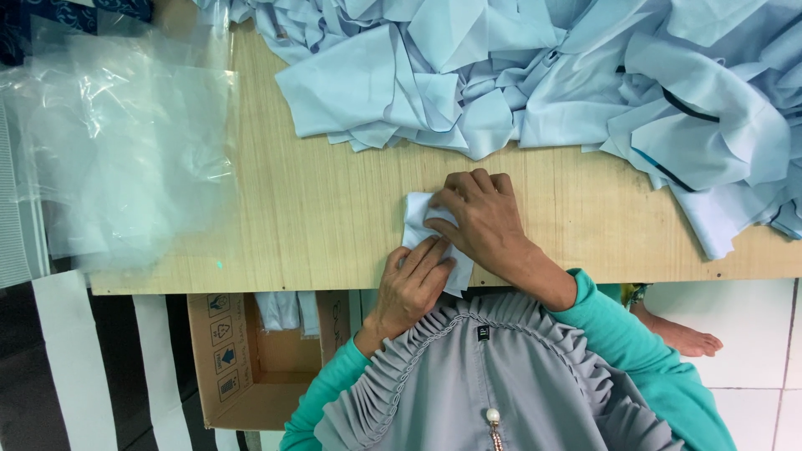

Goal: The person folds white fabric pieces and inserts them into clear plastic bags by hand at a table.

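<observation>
A small folded piece of pale blue cloth (415,215) lies near the front edge of the wooden table (317,209). My right hand (483,219) lies on top of it, fingers curled and pressing down on its right part. My left hand (413,286) grips the cloth's lower edge where it hangs slightly over the table edge. Most of the cloth is hidden under the two hands. Both arms wear teal sleeves, and a grey pleated head covering (484,376) fills the bottom of the view.
A big heap of pale blue fabric pieces (543,75) covers the back of the table. Clear plastic bags (125,142) lie at the left end. Below the table stand an open cardboard box (242,367) and a bare foot (681,338) on white tiles.
</observation>
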